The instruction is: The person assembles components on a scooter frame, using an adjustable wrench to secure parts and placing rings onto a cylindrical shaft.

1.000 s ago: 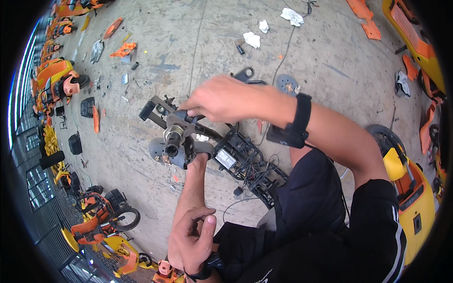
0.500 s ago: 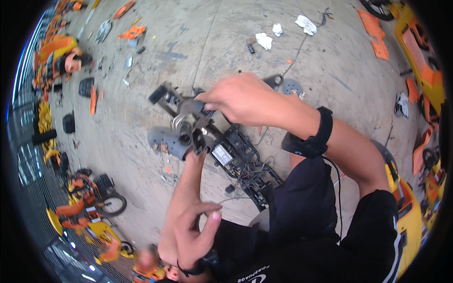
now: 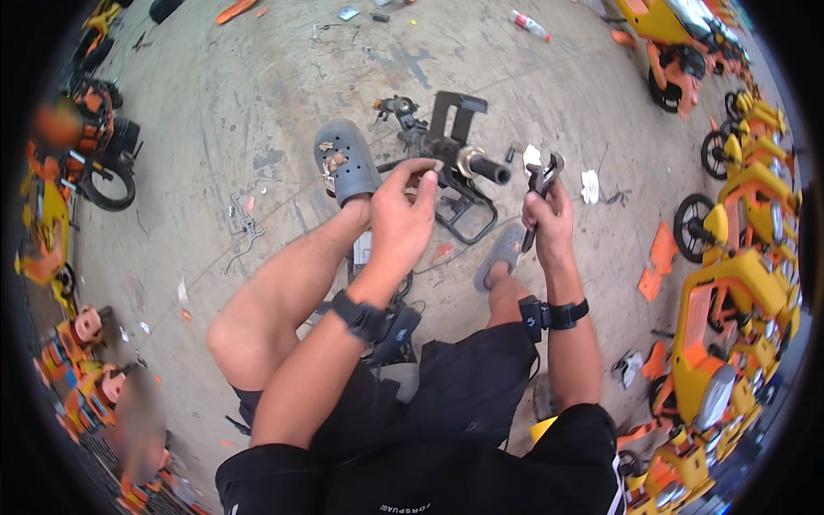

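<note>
Ahead of me lies a dark metal vehicle frame (image 3: 468, 225) with a round steering tube (image 3: 489, 170) pointing to the right. A brassy ring nut (image 3: 467, 160) sits around that tube, below a black bracket (image 3: 455, 116). My left hand (image 3: 402, 215) is beside the tube, thumb and fingertips pinched together; what they hold, if anything, is too small to make out. Right of the tube, my right hand (image 3: 551, 215) grips what looks like an adjustable wrench (image 3: 542, 176), its jaw upward and apart from the frame.
My feet in grey clogs (image 3: 342, 159) flank the frame. Along the right stand several yellow and orange vehicles (image 3: 717, 300); others line the left. Orange panels (image 3: 659, 257), white crumpled paper (image 3: 590, 186) and a bottle with a red label (image 3: 530, 25) lie on the concrete floor (image 3: 283, 103).
The view has turned. My left hand, earlier near my body with fingers apart, has moved forward to the tube. My right hand has drawn away from the frame and now visibly holds the wrench.
</note>
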Demonstrator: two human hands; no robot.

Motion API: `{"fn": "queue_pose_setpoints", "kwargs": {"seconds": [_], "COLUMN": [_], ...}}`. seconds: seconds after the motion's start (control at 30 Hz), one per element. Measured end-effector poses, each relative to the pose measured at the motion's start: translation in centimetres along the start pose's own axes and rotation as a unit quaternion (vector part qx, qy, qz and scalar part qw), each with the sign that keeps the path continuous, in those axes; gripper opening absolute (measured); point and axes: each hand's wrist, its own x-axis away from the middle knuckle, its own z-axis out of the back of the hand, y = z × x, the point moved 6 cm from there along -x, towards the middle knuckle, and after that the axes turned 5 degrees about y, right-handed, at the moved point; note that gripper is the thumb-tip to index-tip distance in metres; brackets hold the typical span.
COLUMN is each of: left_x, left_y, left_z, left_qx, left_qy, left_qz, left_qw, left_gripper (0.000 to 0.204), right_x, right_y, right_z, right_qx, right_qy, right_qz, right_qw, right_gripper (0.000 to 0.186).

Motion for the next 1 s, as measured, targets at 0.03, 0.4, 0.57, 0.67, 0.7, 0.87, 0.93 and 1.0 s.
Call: {"fn": "queue_pose_setpoints", "kwargs": {"seconds": [0.03, 0.4, 0.57, 0.67, 0.7, 0.87, 0.93, 1.0], "left_x": [-0.7, 0.7, 0.4, 0.5, 0.5, 0.6, 0.7, 0.7], "left_y": [-2.1, -5.9, -5.5, -5.2, -5.1, -5.1, -5.5, -5.5], "left_z": [-0.2, -4.5, -4.3, -4.7, -4.7, -5.2, -5.2, -5.4], "left_qx": [0.012, 0.144, 0.144, 0.19, 0.198, 0.25, 0.261, 0.271], "left_qy": [0.035, 0.005, 0.025, 0.02, 0.024, 0.03, 0.063, 0.067], "left_qz": [0.008, -0.018, -0.015, 0.032, 0.03, 0.052, 0.062, 0.072], "left_qw": [0.999, 0.989, 0.989, 0.981, 0.98, 0.966, 0.961, 0.958], "left_gripper": [0.021, 0.041, 0.038, 0.038, 0.038, 0.036, 0.033, 0.032], "right_x": [-0.4, -1.9, -2.3, -2.9, -3.0, -3.5, -3.4, -3.3], "right_y": [-0.6, 0.0, -1.2, -1.0, -1.0, -1.2, -1.0, -0.6], "right_z": [-1.4, -2.1, -4.0, -4.0, -3.9, -4.5, -4.6, -4.2], "right_qx": [0.025, 0.22, 0.288, 0.292, 0.294, 0.259, 0.259, 0.238], "right_qy": [-0.01, -0.054, -0.078, -0.108, -0.131, -0.144, -0.157, -0.136], "right_qz": [0.037, 0.185, 0.284, 0.261, 0.251, 0.28, 0.291, 0.296], "right_qw": [0.999, 0.956, 0.911, 0.914, 0.913, 0.913, 0.908, 0.915], "right_gripper": [0.049, 0.047, 0.047, 0.045, 0.043, 0.041, 0.041, 0.04]}}
